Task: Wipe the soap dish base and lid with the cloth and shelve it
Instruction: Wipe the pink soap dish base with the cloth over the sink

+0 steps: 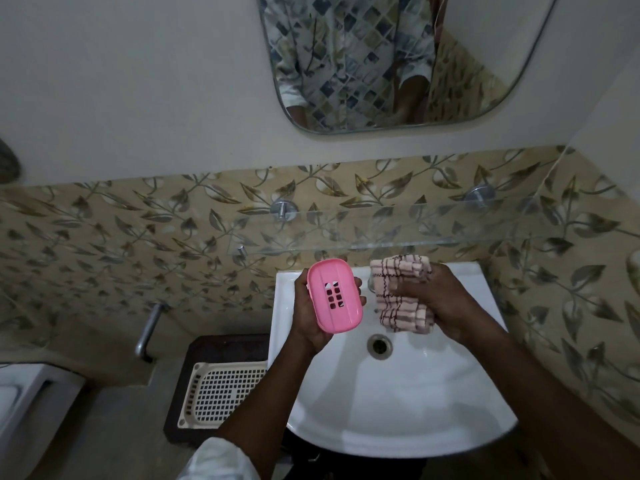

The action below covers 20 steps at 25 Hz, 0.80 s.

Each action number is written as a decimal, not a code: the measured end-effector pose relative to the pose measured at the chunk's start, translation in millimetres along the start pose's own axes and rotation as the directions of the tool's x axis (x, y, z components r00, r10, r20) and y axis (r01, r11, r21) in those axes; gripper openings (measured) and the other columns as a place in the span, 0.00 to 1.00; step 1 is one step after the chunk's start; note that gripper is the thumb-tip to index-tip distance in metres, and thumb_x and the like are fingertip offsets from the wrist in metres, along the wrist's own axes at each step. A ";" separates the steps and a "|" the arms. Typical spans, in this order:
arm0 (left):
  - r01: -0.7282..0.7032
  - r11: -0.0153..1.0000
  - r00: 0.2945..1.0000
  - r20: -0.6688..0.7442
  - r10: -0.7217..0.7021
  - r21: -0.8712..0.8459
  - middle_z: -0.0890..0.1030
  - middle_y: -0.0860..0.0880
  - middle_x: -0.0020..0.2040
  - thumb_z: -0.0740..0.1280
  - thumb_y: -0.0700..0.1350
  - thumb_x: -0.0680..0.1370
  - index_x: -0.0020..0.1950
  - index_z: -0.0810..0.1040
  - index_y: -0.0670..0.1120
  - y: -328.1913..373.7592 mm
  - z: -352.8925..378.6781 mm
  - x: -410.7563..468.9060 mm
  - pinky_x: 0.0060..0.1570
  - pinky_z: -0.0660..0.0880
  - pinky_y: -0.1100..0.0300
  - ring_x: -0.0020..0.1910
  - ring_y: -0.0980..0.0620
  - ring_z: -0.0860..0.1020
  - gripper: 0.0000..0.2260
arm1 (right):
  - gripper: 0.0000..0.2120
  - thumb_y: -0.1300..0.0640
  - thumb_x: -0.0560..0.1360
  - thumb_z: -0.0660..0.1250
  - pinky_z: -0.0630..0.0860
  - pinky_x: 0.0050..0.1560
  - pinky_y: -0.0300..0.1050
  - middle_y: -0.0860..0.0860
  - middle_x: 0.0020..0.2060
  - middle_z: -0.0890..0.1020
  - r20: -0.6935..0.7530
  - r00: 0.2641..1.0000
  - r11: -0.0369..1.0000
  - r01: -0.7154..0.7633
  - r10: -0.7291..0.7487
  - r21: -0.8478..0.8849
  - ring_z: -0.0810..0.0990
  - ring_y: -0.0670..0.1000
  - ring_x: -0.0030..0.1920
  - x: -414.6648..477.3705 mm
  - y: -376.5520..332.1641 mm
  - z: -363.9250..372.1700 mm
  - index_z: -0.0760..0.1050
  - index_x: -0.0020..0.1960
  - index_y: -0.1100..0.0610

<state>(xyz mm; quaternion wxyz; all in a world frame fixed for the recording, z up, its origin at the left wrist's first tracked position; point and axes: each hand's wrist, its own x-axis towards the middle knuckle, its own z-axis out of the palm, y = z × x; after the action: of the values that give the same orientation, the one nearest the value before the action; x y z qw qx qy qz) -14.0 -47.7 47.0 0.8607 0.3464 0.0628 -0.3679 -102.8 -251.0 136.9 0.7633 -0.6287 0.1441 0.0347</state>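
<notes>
My left hand (306, 313) holds a pink plastic soap dish (334, 294) above the left rim of the sink, its flat side with a block of small drain holes facing me. Whether base and lid are joined I cannot tell. My right hand (440, 303) grips a folded pink cloth (401, 292) with dark check lines, just right of the dish and not touching it. A clear glass shelf (398, 221) on two metal brackets runs along the tiled wall just above both hands.
A white sink (398, 403) with its drain (380, 345) lies under my hands. A cream perforated tray (221, 393) on a dark stand sits left of the sink. A metal grab bar (149, 330) is on the wall, and a mirror (398, 60) hangs above.
</notes>
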 end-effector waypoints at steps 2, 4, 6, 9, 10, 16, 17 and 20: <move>0.026 0.999 1.000 0.010 -0.026 0.038 0.83 0.39 0.54 0.63 0.63 0.74 0.65 0.79 0.43 -1.4 1.2 2.9 0.55 0.79 0.46 0.51 0.41 0.82 0.29 | 0.13 0.66 0.71 0.74 0.82 0.49 0.49 0.53 0.48 0.86 0.016 0.954 0.842 0.271 -0.298 -0.466 0.85 0.55 0.48 -1.4 4.8 10.2 0.82 0.55 0.58; 0.068 0.996 0.998 -0.014 -0.067 0.061 0.84 0.40 0.52 0.63 0.64 0.73 0.60 0.83 0.43 -2.8 3.7 5.9 0.51 0.80 0.48 0.49 0.42 0.83 0.28 | 0.12 0.66 0.72 0.73 0.77 0.44 0.45 0.51 0.46 0.84 0.272 0.733 0.347 0.571 -0.624 -0.744 0.82 0.54 0.46 5.1 5.1 17.4 0.82 0.54 0.56; 0.144 0.985 0.990 -0.026 -0.142 0.094 0.85 0.40 0.50 0.59 0.64 0.75 0.56 0.85 0.42 -2.1 9.8 6.4 0.47 0.81 0.49 0.47 0.42 0.85 0.29 | 0.14 0.68 0.70 0.72 0.74 0.44 0.47 0.52 0.49 0.84 0.711 0.435 -0.219 0.748 -0.552 -0.627 0.79 0.56 0.46 12.9 9.3 23.0 0.83 0.54 0.57; 0.198 0.969 0.980 -0.049 -0.192 0.149 0.85 0.40 0.45 0.59 0.61 0.75 0.52 0.86 0.41 2.2 21.8 9.2 0.44 0.82 0.51 0.43 0.43 0.85 0.27 | 0.15 0.69 0.68 0.74 0.75 0.46 0.49 0.51 0.50 0.85 0.847 0.366 -0.416 0.750 -0.385 -0.514 0.81 0.57 0.48 26.3 16.3 21.6 0.84 0.52 0.56; 0.192 0.968 0.981 -0.045 -0.187 0.160 0.85 0.40 0.44 0.60 0.60 0.75 0.51 0.86 0.41 3.4 23.9 9.9 0.44 0.82 0.52 0.42 0.43 0.85 0.26 | 0.14 0.69 0.68 0.74 0.76 0.46 0.49 0.51 0.49 0.85 0.838 0.375 -0.399 0.752 -0.396 -0.525 0.81 0.57 0.48 30.3 17.5 20.4 0.84 0.51 0.56; 0.217 0.958 0.976 -0.074 -0.206 0.185 0.85 0.41 0.43 0.59 0.60 0.77 0.49 0.87 0.42 2.5 14.8 8.2 0.44 0.81 0.54 0.42 0.45 0.84 0.25 | 0.14 0.68 0.66 0.74 0.75 0.49 0.51 0.50 0.48 0.85 0.866 0.357 -0.366 0.799 -0.349 -0.477 0.80 0.57 0.49 29.7 29.8 27.8 0.83 0.49 0.55; 0.221 0.957 0.975 -0.070 -0.211 0.188 0.85 0.40 0.45 0.59 0.60 0.77 0.51 0.86 0.42 3.5 13.9 7.7 0.46 0.81 0.53 0.43 0.44 0.84 0.25 | 0.13 0.68 0.66 0.74 0.75 0.49 0.52 0.50 0.48 0.85 0.859 0.367 -0.339 0.806 -0.358 -0.486 0.80 0.58 0.48 28.5 27.3 28.7 0.83 0.48 0.56; 0.243 0.956 0.970 -0.028 -0.242 0.162 0.84 0.39 0.50 0.61 0.61 0.75 0.57 0.84 0.42 5.5 12.1 6.1 0.50 0.79 0.47 0.46 0.40 0.83 0.26 | 0.07 0.67 0.71 0.70 0.78 0.49 0.58 0.54 0.46 0.85 0.414 0.629 0.286 0.717 -0.658 -0.635 0.83 0.59 0.46 27.9 10.8 29.3 0.83 0.46 0.60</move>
<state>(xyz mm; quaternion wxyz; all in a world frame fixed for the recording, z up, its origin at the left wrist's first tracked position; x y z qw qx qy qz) -7.7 -56.4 56.9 0.7773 0.4074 0.0777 -0.4731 -73.5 -223.9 124.2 0.3704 -0.8816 -0.1961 -0.2173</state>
